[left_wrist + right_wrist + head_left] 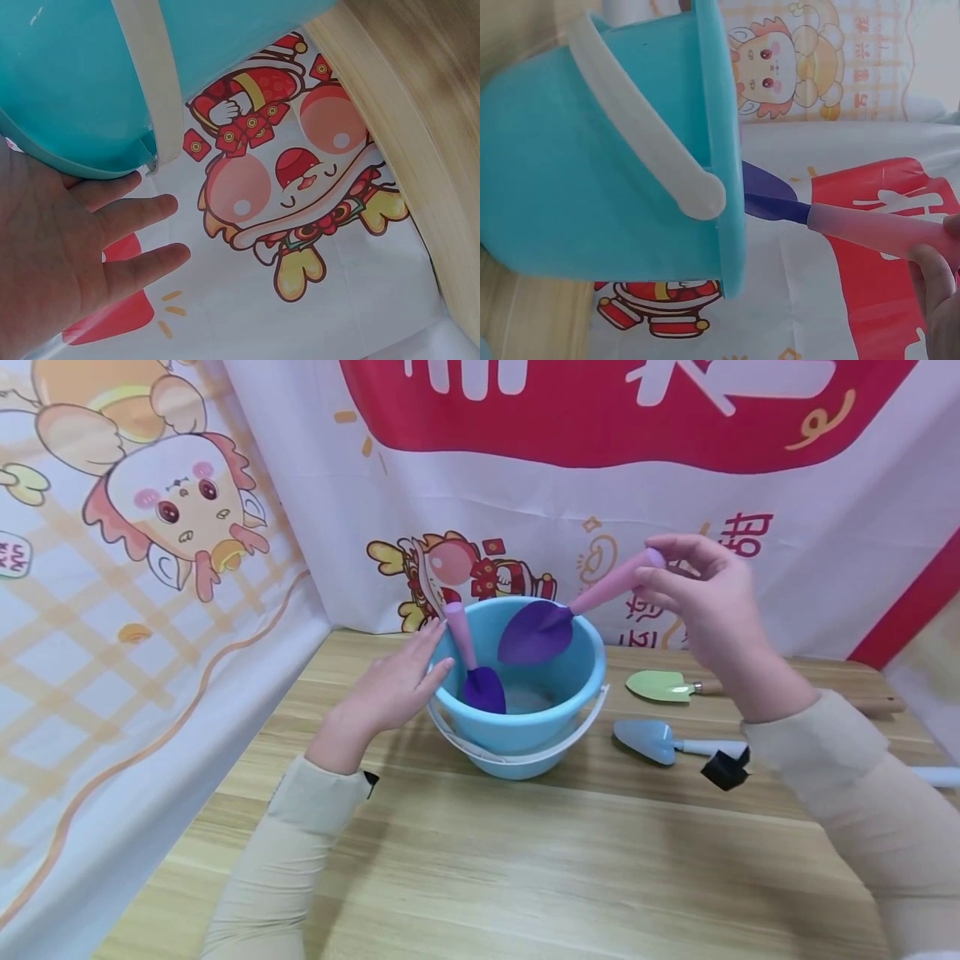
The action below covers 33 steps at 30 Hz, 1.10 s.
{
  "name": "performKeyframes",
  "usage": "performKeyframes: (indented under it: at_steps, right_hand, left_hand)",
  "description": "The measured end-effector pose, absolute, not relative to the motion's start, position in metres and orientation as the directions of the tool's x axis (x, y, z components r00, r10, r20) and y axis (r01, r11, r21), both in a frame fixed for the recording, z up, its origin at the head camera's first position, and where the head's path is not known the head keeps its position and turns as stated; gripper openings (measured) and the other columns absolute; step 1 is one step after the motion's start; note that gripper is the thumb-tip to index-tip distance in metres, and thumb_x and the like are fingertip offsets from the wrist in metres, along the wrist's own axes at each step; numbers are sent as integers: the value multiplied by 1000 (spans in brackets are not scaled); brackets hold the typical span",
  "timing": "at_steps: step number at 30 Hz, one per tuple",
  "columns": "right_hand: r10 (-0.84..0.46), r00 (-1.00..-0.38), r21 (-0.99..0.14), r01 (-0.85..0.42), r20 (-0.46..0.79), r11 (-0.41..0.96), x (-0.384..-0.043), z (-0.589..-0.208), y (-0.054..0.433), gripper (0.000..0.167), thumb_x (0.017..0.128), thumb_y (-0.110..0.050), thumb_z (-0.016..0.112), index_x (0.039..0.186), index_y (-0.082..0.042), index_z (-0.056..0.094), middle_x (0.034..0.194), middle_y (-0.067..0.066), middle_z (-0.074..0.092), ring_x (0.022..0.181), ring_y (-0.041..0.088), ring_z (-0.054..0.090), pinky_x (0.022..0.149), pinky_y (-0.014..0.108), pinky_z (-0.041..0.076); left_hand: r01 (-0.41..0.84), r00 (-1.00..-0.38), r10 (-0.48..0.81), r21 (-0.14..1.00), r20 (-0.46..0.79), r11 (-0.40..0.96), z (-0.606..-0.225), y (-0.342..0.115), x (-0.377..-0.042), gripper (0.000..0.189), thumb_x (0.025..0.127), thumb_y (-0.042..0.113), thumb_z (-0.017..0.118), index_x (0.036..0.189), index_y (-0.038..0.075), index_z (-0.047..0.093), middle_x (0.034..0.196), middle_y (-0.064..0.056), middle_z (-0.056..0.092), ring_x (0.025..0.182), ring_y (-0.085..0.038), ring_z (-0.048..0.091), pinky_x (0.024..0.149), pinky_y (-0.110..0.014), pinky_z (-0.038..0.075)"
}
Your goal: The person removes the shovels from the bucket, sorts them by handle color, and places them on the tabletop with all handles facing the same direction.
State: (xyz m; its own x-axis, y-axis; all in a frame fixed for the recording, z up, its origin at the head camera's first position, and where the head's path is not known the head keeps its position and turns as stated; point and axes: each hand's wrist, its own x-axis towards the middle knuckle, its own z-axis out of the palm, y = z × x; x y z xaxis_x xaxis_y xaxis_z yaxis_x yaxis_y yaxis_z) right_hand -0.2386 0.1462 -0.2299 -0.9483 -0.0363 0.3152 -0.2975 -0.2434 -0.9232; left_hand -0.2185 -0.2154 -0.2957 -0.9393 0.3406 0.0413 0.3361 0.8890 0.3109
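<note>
A light blue bucket [517,727] with a white handle stands on the wooden table. My right hand [712,593] pinches the pink handle end of a purple trowel [536,631], whose blade overlaps the bucket's opening in the head view. The right wrist view shows this trowel's pink handle [870,229] at the fingers, its blade partly hidden behind the rim. A second purple trowel [483,689] leans inside the bucket, pink handle up at the left rim. My left hand [397,681] rests against the bucket's left rim, fingers extended; in the left wrist view the left hand [67,247] has its fingers spread.
Right of the bucket lie a green trowel [660,687] with a wooden handle and a light blue trowel [648,741]. Another wooden handle [877,706] shows beyond my right forearm. A printed cloth [465,468] hangs behind the table and another along the left.
</note>
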Motion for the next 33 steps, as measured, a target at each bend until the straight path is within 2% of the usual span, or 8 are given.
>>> performKeyframes:
  at_steps: [5, 16, 23, 30, 33]
  right_hand:
    - [-26, -961, -908, -252, 276, -336, -234, -225, 156, 38, 86, -8, 83, 121, -2, 70, 126, 13, 57, 107, 23, 67, 83, 30, 58]
    - [24, -974, -841, -207, 225, -499, -227, -222, 178, 33, 90, 2, 76, 122, 0, 69, 125, 12, 58, 111, 24, 62, 80, 35, 59]
    - [59, -980, -821, -191, 189, -538, -222, -224, 193, 36, 91, 2, 74, 126, -2, 67, 128, 11, 56, 114, 23, 62, 81, 33, 60]
    - [110, -978, -789, -206, 175, -579, -217, -225, 208, 39, 92, 3, 72, 130, -2, 66, 132, 8, 54, 127, 23, 56, 83, 33, 59]
    - [139, -971, -771, -239, 194, -591, -215, -227, 214, 40, 92, 5, 72, 130, 0, 66, 130, 9, 55, 124, 24, 58, 84, 34, 58]
  left_hand:
    - [339, -938, 342, 311, 46, 888, -296, -215, -218, 72, 110, 52, 29, 166, 12, 8, 172, -7, 6, 157, -28, 8, 120, -60, 21]
    - [338, -939, 340, 306, 50, 890, -297, -215, -220, 72, 110, 52, 29, 166, 12, 10, 172, -7, 8, 156, -29, 10, 119, -61, 22]
    - [335, -940, 336, 310, 50, 890, -297, -215, -219, 72, 109, 53, 28, 166, 13, 9, 172, -7, 8, 157, -29, 10, 120, -61, 21]
    - [338, -939, 339, 314, 55, 887, -297, -215, -220, 72, 109, 52, 30, 166, 12, 10, 172, -9, 10, 156, -30, 10, 119, -62, 21]
    - [338, -940, 338, 312, 56, 888, -298, -216, -220, 72, 109, 52, 29, 166, 12, 10, 172, -8, 9, 156, -30, 10, 119, -62, 21]
